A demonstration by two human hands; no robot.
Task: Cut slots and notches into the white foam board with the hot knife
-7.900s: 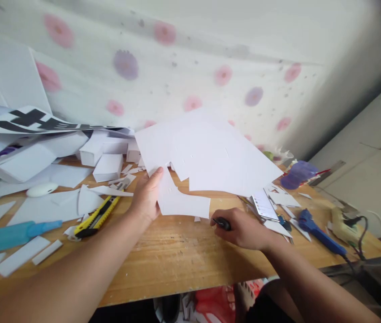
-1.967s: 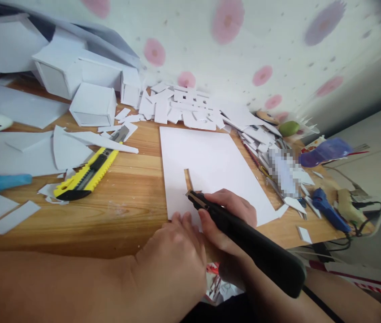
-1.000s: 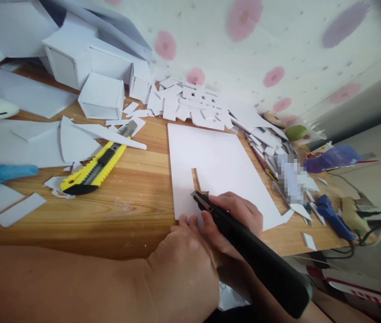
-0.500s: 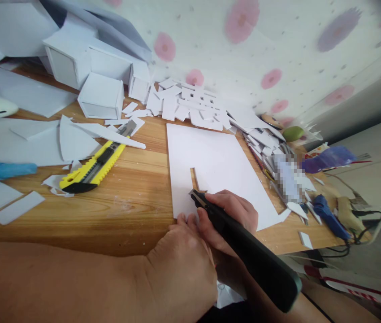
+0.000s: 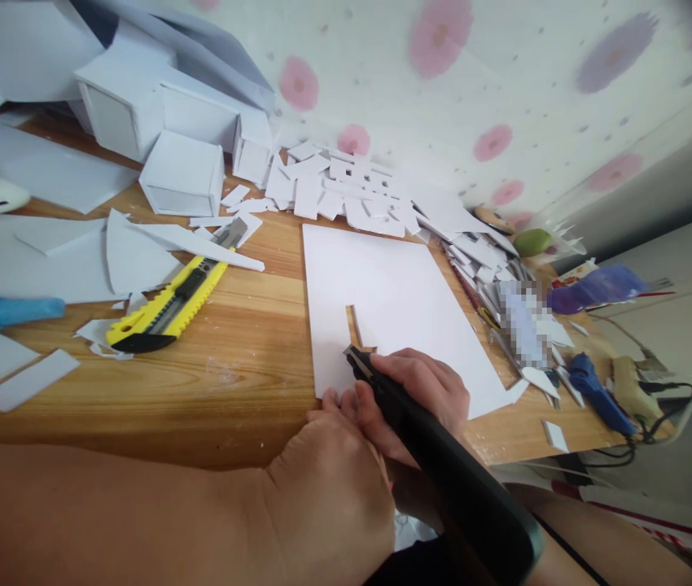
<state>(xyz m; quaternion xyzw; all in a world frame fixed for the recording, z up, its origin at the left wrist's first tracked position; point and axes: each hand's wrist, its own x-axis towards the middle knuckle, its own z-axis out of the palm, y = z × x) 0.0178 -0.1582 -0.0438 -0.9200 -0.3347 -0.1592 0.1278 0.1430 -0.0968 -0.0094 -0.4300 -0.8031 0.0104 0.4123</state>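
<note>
Within right grip (image 5: 435,387); black cutter (image 5: 444,464)

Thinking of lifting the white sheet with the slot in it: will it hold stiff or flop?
The white sheet probably stays fairly stiff: it lies flat and its cut edge shows some thickness. It may bend most around the slot, where material is gone. A push would likely meet resistance, with the left hand on its near edge.

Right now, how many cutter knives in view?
2 visible: a black cutter in the right hand, its tip over the white board, and a yellow cutter lying on the table, left of the board. More could be hidden under the scraps.
</note>
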